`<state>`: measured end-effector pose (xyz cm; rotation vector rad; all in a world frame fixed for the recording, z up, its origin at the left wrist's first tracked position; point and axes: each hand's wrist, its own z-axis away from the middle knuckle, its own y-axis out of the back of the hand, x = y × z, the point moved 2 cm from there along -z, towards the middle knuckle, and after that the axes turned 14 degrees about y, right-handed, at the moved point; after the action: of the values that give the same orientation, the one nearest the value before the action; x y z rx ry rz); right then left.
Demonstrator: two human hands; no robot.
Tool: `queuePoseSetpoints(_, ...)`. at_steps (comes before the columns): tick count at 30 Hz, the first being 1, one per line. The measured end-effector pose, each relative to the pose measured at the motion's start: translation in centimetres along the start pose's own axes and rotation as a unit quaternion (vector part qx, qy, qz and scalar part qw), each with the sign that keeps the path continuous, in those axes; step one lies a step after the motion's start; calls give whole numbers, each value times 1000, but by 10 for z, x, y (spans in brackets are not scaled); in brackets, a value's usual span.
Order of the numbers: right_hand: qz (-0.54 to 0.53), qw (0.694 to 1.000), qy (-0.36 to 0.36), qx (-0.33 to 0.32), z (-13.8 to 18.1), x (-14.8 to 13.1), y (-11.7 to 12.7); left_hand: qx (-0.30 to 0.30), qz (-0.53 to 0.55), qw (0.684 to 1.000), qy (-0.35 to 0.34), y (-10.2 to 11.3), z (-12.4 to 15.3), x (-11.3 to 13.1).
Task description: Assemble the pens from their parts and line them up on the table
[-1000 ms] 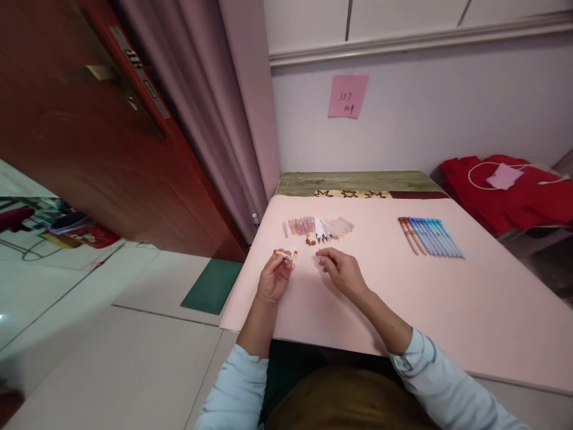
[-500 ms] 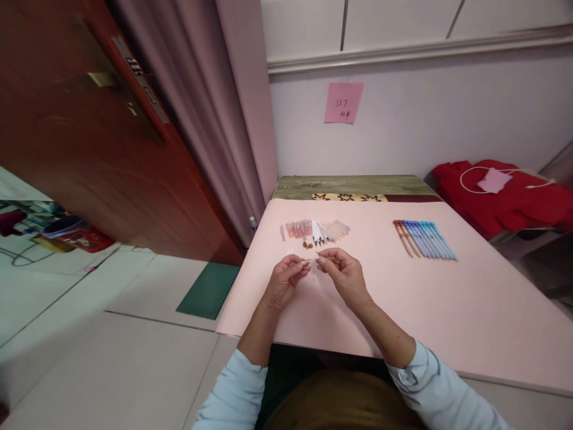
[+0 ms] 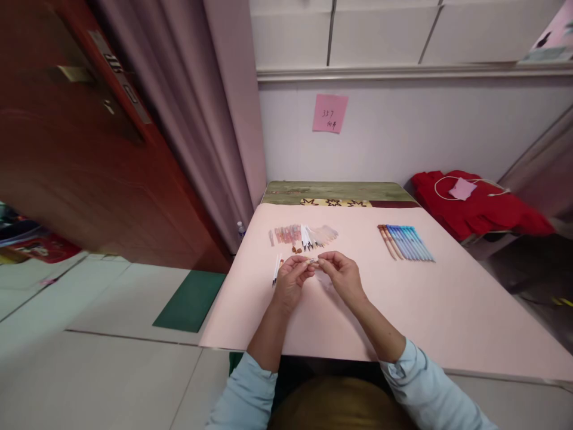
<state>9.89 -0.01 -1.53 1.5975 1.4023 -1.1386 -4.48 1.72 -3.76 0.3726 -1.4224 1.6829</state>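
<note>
My left hand (image 3: 289, 283) and my right hand (image 3: 344, 276) meet over the pink tabletop (image 3: 447, 316), fingertips pinched together around a small pale piece (image 3: 313, 261). Its kind is too small to make out, and fingers cover much of it. Just left of my left hand lie white pen refills (image 3: 275, 270) with dark tips, partly beside a brownish part. Beyond the fingers are small brown pieces (image 3: 296, 250), more white refills (image 3: 306, 236), patterned pen barrels (image 3: 286, 233) and a fan of clear, slim parts (image 3: 327, 234).
A row of blue and brown pens (image 3: 406, 243) lies to the right on the table. Red cloth (image 3: 478, 206) with a white cord is heaped beyond the right edge. At the left stand a small bottle (image 3: 241, 229), a curtain (image 3: 224, 119) and a wooden door (image 3: 89, 179).
My fingertips have come together from a small gap and now meet at the small piece. The view has shifted, and the refills beside my left hand show more fully.
</note>
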Motion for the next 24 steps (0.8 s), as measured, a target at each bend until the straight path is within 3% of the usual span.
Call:
queuePoseSetpoints(5, 65, 997, 25, -19, 2, -5, 0, -3, 39, 999, 2, 3, 0, -1)
queuePoseSetpoints(9, 150, 984, 92, -28, 4, -16, -2, -11, 84, 996, 5, 2, 3, -2)
queuePoseSetpoints(13, 280, 944, 161, -66, 6, -31, -3, -17, 65, 998, -10, 0, 6, 0)
queuePoseSetpoints(17, 370, 907, 163, -120, 6, -41, -2, -18, 31, 999, -21, -2, 8, 1)
queuePoseSetpoints(20, 347, 919, 145, -117, 6, -46, -1, -31, 35, 999, -8, -2, 9, 0)
queuePoseSetpoints(24, 234, 964, 90, -90, 3, -46, -4, -39, 65, 997, 23, 0, 9, -4)
